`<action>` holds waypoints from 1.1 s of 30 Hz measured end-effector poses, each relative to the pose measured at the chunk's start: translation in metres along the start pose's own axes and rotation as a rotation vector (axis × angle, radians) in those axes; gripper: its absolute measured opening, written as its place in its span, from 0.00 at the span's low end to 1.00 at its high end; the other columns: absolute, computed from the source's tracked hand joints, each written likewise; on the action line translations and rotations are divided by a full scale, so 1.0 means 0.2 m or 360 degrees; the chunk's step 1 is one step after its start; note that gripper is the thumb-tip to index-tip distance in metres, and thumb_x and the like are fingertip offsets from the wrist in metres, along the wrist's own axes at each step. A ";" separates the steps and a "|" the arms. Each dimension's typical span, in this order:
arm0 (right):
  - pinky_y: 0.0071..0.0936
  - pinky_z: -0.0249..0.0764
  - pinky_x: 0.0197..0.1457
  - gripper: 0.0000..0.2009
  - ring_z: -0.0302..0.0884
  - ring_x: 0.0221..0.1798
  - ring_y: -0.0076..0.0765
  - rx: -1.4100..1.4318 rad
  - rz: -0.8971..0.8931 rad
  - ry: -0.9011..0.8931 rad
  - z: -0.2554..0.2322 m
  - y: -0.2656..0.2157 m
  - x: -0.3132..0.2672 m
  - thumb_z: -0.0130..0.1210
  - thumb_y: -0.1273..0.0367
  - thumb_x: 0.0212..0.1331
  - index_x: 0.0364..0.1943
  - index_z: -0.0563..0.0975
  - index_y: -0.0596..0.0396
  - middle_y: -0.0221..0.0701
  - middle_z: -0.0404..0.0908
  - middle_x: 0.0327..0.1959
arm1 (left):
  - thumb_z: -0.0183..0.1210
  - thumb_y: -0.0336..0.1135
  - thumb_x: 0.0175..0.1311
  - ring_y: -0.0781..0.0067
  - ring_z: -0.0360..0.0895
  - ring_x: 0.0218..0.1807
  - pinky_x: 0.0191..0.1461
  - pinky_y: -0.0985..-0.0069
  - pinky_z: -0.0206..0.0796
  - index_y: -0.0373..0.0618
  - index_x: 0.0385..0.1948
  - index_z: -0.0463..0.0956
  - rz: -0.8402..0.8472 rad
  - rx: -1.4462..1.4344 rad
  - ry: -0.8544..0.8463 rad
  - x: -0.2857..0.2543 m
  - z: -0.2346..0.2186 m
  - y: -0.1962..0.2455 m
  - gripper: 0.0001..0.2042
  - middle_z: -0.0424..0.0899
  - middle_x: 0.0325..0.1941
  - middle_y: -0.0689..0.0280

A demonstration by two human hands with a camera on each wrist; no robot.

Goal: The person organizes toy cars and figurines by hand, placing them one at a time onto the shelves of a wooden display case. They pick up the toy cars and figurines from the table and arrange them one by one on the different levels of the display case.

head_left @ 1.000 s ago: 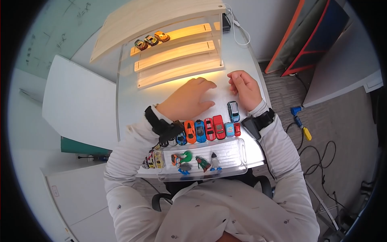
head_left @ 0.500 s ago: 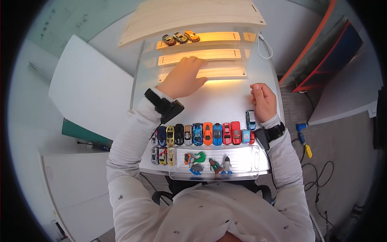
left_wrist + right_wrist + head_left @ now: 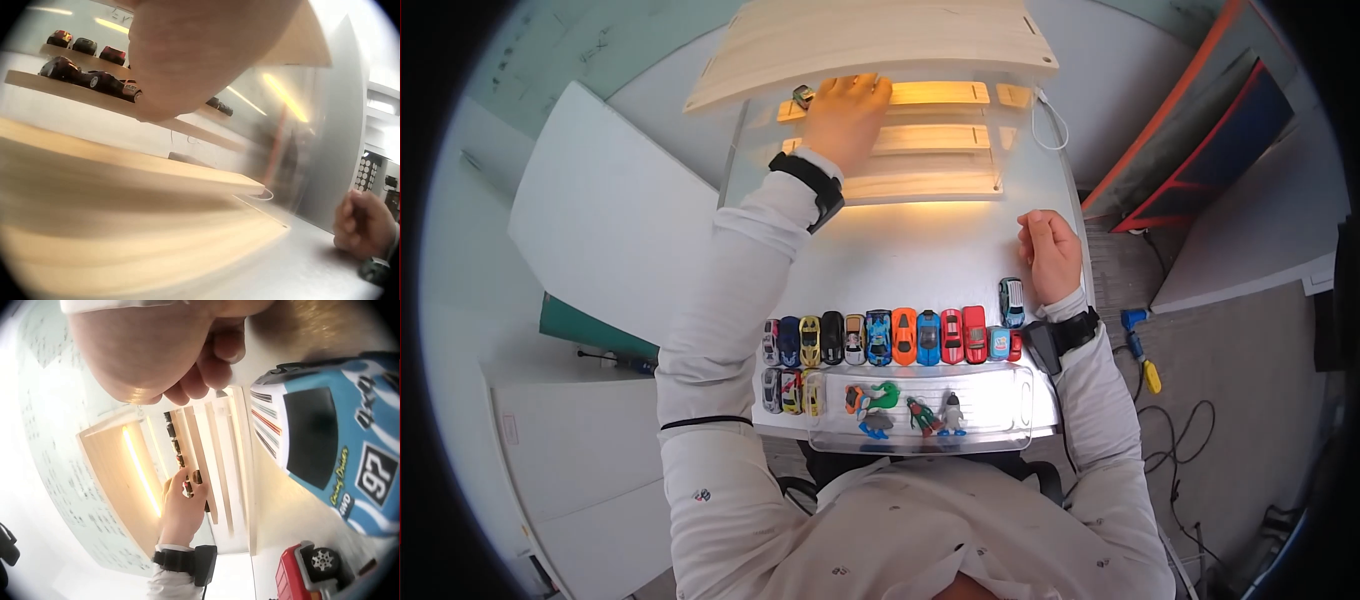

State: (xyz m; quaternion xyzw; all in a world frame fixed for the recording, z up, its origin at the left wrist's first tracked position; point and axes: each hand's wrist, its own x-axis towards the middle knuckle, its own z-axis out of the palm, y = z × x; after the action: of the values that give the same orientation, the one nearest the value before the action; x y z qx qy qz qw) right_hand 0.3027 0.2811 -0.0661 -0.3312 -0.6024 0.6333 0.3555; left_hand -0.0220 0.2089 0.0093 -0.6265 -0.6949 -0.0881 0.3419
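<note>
At the top tier [image 3: 940, 94] of a wooden shelf unit, the left hand [image 3: 850, 118] reaches over small toy cars; one car [image 3: 803, 96] shows beside it. The right wrist view has that hand [image 3: 181, 509] with fingers around a small car [image 3: 188, 487]; whether they grip it is unclear. In the left wrist view the hand [image 3: 200, 56] hides part of a car row [image 3: 106, 81]. Loosely curled and empty, the right hand [image 3: 1052, 258] rests on the table's right side. Just below it stands a blue-and-white toy car [image 3: 1012, 301], large in the right wrist view [image 3: 319, 434].
A row of toy cars [image 3: 903, 335] lines the near part of the table [image 3: 930, 250], with several more at its left end. A clear tray [image 3: 1022, 410] at the near edge holds small figures [image 3: 920, 415]. A white cable [image 3: 1052, 135] loops right of the shelf unit.
The left hand has moved up and away from above the table to the top tier, now covering cars there. The right hand stays in place while the head view has shifted.
</note>
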 end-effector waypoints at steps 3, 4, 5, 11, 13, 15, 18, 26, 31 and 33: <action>0.16 0.65 0.30 0.14 0.68 0.27 0.14 0.0000 0.0021 0.0002 -0.01 0.01 0.01 0.54 0.59 0.75 0.39 0.81 0.56 0.22 0.77 0.28 | 0.58 0.27 0.58 0.58 0.77 0.55 0.58 0.61 0.68 0.48 0.46 0.77 0.0020 0.0044 -0.0137 0.02 0.00 -0.01 0.13 0.80 0.47 0.64; 0.16 0.65 0.30 0.14 0.69 0.27 0.14 -0.0017 0.0023 -0.0001 -0.01 0.01 0.01 0.54 0.59 0.75 0.39 0.81 0.56 0.22 0.77 0.28 | 0.58 0.27 0.58 0.58 0.77 0.54 0.57 0.62 0.68 0.48 0.44 0.77 0.0015 0.0057 -0.0215 0.03 -0.01 -0.01 0.11 0.80 0.45 0.65; 0.16 0.66 0.30 0.14 0.69 0.27 0.14 -0.0033 0.0025 -0.0007 -0.01 0.01 0.01 0.54 0.59 0.75 0.39 0.81 0.56 0.22 0.77 0.28 | 0.58 0.27 0.58 0.59 0.77 0.53 0.56 0.63 0.69 0.48 0.42 0.77 0.0039 0.0063 -0.0185 0.03 -0.01 -0.01 0.10 0.79 0.44 0.66; 0.16 0.66 0.31 0.14 0.69 0.27 0.13 -0.0056 0.0030 -0.0027 0.00 -0.01 0.00 0.54 0.60 0.75 0.39 0.81 0.56 0.22 0.77 0.28 | 0.59 0.28 0.57 0.61 0.78 0.50 0.54 0.65 0.70 0.47 0.40 0.77 0.0215 0.0042 -0.0020 0.02 0.00 -0.03 0.09 0.79 0.41 0.67; 0.16 0.67 0.31 0.14 0.69 0.27 0.13 -0.0031 0.0009 -0.0056 -0.01 0.01 0.01 0.54 0.60 0.75 0.39 0.81 0.56 0.21 0.77 0.28 | 0.60 0.27 0.56 0.62 0.79 0.49 0.53 0.65 0.73 0.44 0.40 0.76 0.0348 0.0026 0.0105 0.03 -0.02 -0.03 0.10 0.80 0.41 0.66; 0.16 0.67 0.32 0.14 0.69 0.28 0.13 -0.0014 -0.0011 -0.0073 -0.02 0.01 0.02 0.53 0.61 0.75 0.39 0.81 0.56 0.21 0.76 0.27 | 0.59 0.27 0.57 0.61 0.77 0.48 0.52 0.65 0.72 0.45 0.43 0.77 0.0437 -0.0092 0.0141 0.02 -0.09 0.00 0.11 0.80 0.43 0.66; 0.16 0.67 0.33 0.14 0.69 0.28 0.14 0.0037 -0.0002 -0.0057 -0.01 0.01 0.01 0.53 0.61 0.75 0.38 0.82 0.57 0.21 0.76 0.27 | 0.59 0.27 0.57 0.60 0.77 0.46 0.51 0.65 0.72 0.45 0.45 0.77 0.0571 -0.0416 0.0076 -0.05 -0.27 0.16 0.14 0.80 0.45 0.64; 0.16 0.67 0.32 0.15 0.68 0.28 0.14 0.0104 -0.0011 -0.0052 -0.02 0.01 0.01 0.54 0.59 0.75 0.38 0.82 0.57 0.22 0.76 0.27 | 0.62 0.31 0.55 0.61 0.78 0.44 0.50 0.68 0.73 0.43 0.46 0.76 0.1013 -0.1147 -0.0525 -0.22 -0.40 0.64 0.16 0.77 0.40 0.64; 0.16 0.67 0.32 0.16 0.68 0.27 0.14 0.0097 -0.0029 -0.0053 -0.02 0.02 0.01 0.54 0.59 0.75 0.38 0.82 0.57 0.22 0.76 0.27 | 0.59 0.31 0.56 0.67 0.78 0.41 0.46 0.72 0.73 0.43 0.36 0.75 0.0965 -0.1036 -0.0397 -0.22 -0.42 0.72 0.08 0.76 0.36 0.66; 0.16 0.67 0.32 0.16 0.68 0.27 0.14 0.0086 -0.0038 -0.0079 -0.02 0.00 0.01 0.54 0.59 0.75 0.39 0.82 0.58 0.22 0.76 0.27 | 0.60 0.32 0.55 0.67 0.78 0.40 0.44 0.73 0.73 0.43 0.36 0.75 0.0947 -0.0989 -0.0397 -0.23 -0.42 0.73 0.08 0.76 0.35 0.66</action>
State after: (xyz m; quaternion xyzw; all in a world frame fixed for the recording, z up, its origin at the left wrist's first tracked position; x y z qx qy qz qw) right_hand 0.3046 0.2840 -0.0668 -0.2984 -0.5976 0.6531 0.3567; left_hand 0.1439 0.1548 -0.0001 -0.8780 -0.4608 -0.1141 0.0614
